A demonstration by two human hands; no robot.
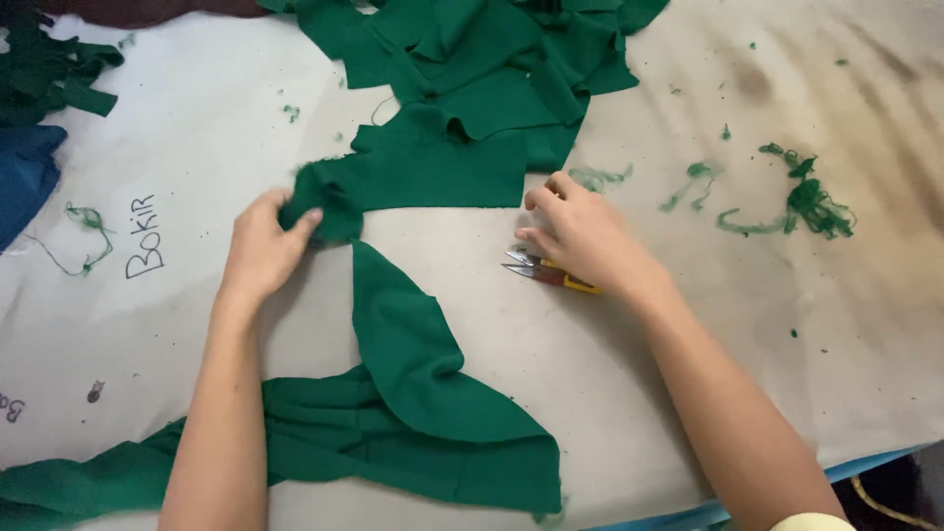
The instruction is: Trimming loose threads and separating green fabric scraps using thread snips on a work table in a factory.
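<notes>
Green fabric dominates a head-camera view looking down on a pale paper-covered table (688,324). The person's left hand (261,248) pinches a bunched fold of a long green cloth strip (403,344), thumb and fingertips closed on the fold at the upper end of the strip. From that pinch the cloth runs down and toward the person, widening into a folded mass near the table's front edge, beneath the left forearm. The right hand (580,236) rests palm down on the table, fingers curled loosely over a small pair of thread snips (539,270); their silver blades poke out to the left from under the fingers, and a yellow handle shows beneath the palm. Whether the hand actually grips the snips cannot be told. Just above both hands lies a heap of green fabric pieces (482,79). Loose green thread scraps (801,202) sit well to the right. A blue cloth (25,177) lies at the left edge.
</notes>
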